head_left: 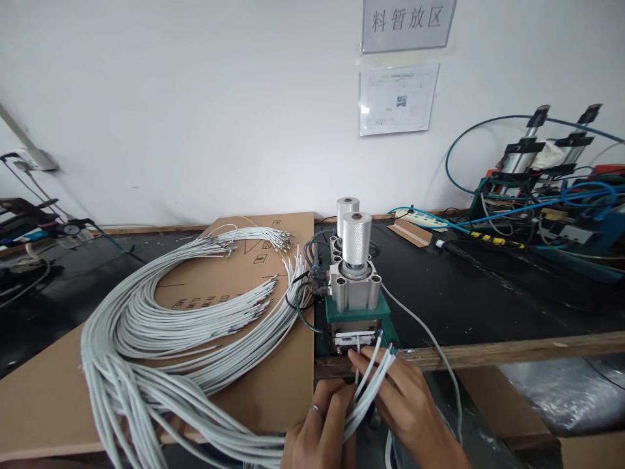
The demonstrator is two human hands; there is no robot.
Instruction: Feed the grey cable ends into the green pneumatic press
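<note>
The left hand and right hand had their fingers closed around white cables before the press at the surface's edge. One cable met its front; a slack grip could have skewed it, stray fingertips risked pinching.

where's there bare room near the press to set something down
Most room: the black bench top, right of the press and thin cable, behind the wooden edge. Smaller: the cardboard left of the white cables. Crowded: the press front, where the left hand and right hand hold cables, and around the far-right machine.
</note>
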